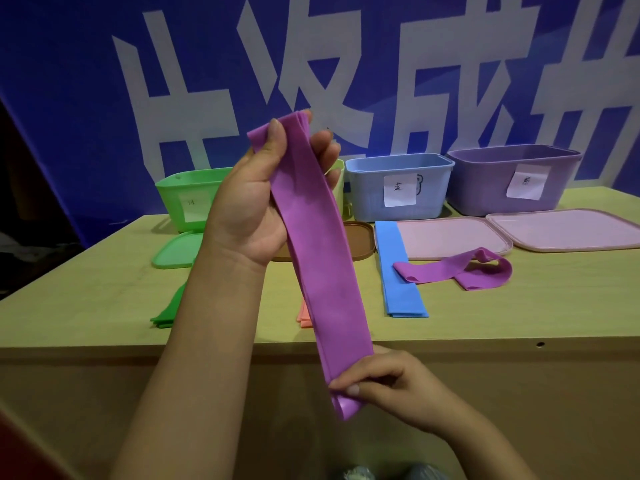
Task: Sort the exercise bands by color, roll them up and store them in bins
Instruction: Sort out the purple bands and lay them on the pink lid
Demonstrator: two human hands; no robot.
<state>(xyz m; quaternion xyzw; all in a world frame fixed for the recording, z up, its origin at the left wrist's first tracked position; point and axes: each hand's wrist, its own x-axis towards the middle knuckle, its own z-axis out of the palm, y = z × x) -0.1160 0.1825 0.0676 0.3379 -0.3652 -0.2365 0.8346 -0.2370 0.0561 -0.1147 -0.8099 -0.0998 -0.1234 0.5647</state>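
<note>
A person stretches a purple band (311, 258) lengthwise above the front edge of a wooden worktop (485, 317). The left hand (263, 188), raised with its palm toward the camera, grips the band's upper end, thumb on the near face and fingers (327, 147) curled round behind it. The right hand (384, 382), low in the view, pinches the band's lower end between thumb and fingers, where the folded loop shows.

On the worktop behind the hands lie the rest of the bands: a green band (169, 310) at the left, mostly hidden by the left forearm; a pink band (304, 317) peeking out from behind the held band; a flat blue band (398, 271) running front to back; and a second purple band (460, 268), loosely twisted, with one end resting on the blue band.

Three bins stand in a row along the far edge, each with a white paper label (the handwriting is too small to read reliably): a green bin (180, 199) at the left, a blue bin (398, 185) in the middle and a purple bin (512, 178) at the right. A green lid (176, 251) lies in front of the green bin, a brown lid (360, 240) beside the blue band, and two pink lids (450, 237) in front of the blue and purple bins. A blue banner (69, 98) with large white characters fills the background.
</note>
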